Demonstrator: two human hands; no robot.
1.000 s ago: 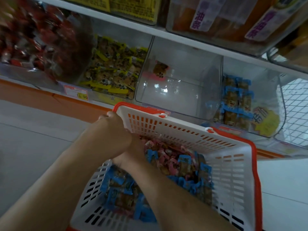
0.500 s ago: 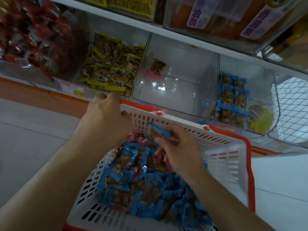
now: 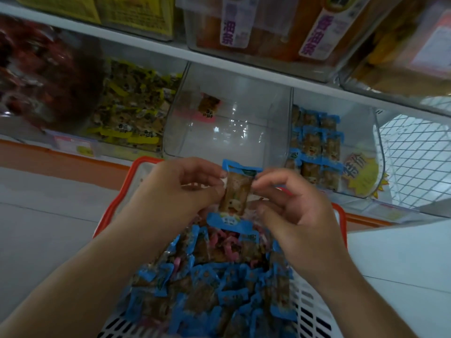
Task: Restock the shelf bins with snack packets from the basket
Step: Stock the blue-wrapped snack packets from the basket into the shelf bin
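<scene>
We see both hands raised over the basket [image 3: 314,313], white with an orange rim, its floor heaped with blue-edged snack packets [image 3: 207,289] and a few pink ones [image 3: 224,240] mixed in near the far end; between the hands stands one blue-edged packet [image 3: 235,193], upright, blue seals at top and bottom, brown contents showing through the middle. The left hand [image 3: 180,191] pinches the packet's left edge, thumb and fingertips curled onto it; the right hand [image 3: 295,213] pinches the right edge the same way, fingers bent; so both hands grip this one packet, held just above the heap and in front of the shelf. Behind it we note a clear bin [image 3: 227,118], holding a single pink-edged packet [image 3: 207,107] toward its back left; to its right a bin [image 3: 336,147] with blue-edged packets stacked in rows against its left side, a yellow starburst label [image 3: 361,174] on its front; to its left a bin of yellow-edged packets [image 3: 131,113]; further left red packets [image 3: 36,76], blurred. The upper shelf [image 3: 219,59] carries clear boxes with purple-lettered labels [image 3: 234,23]; a white wire rack [image 3: 415,154] shows at far right.
</scene>
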